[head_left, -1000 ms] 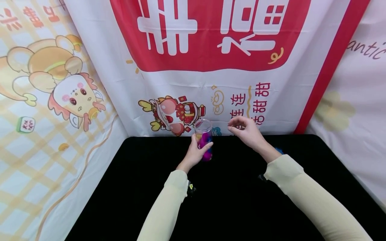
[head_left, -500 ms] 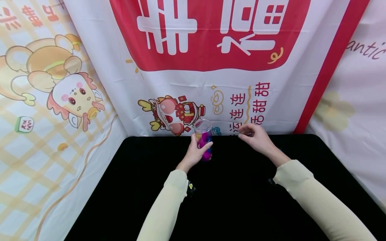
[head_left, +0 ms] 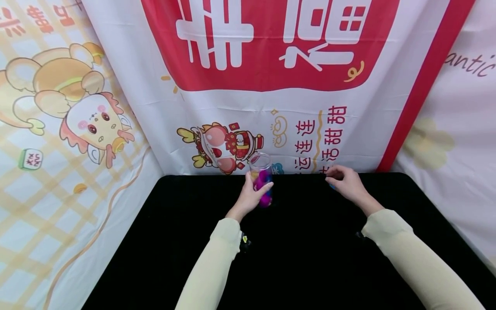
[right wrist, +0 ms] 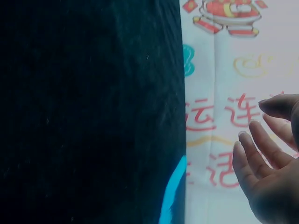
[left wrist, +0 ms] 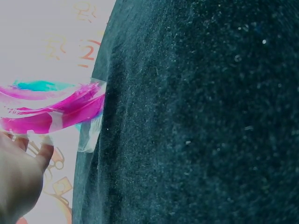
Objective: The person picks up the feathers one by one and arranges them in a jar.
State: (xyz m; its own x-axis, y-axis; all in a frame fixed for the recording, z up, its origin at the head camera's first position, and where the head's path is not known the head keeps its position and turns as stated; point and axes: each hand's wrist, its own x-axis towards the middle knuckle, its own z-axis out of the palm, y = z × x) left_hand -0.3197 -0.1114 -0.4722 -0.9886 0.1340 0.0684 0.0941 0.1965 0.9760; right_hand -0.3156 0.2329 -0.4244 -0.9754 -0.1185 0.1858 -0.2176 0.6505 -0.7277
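Note:
My left hand (head_left: 248, 197) grips a clear cylindrical container (head_left: 260, 162) near the back edge of the table, thumb across its near side. The container stands upright with a bare clear rim at its top. Inside show bright magenta strands (left wrist: 70, 109), with some blue and yellow. My right hand (head_left: 346, 185) hovers over the back of the table, farther right. Its fingers are loosely bent, and in the right wrist view nothing lies between them. A bright blue curved strip (right wrist: 173, 191) lies at the table edge near this hand; in the head view the fingers mostly hide it.
A black cloth-covered table (head_left: 294, 267) spreads out below both arms. Printed white fabric with a red panel (head_left: 271, 51) hangs right behind it. Further printed cloth walls stand to the left (head_left: 77, 215) and right (head_left: 445, 163).
My right hand has moved right and a little down, away from the container, with its fingers still loosely bent. The left hand and the container have stayed in place.

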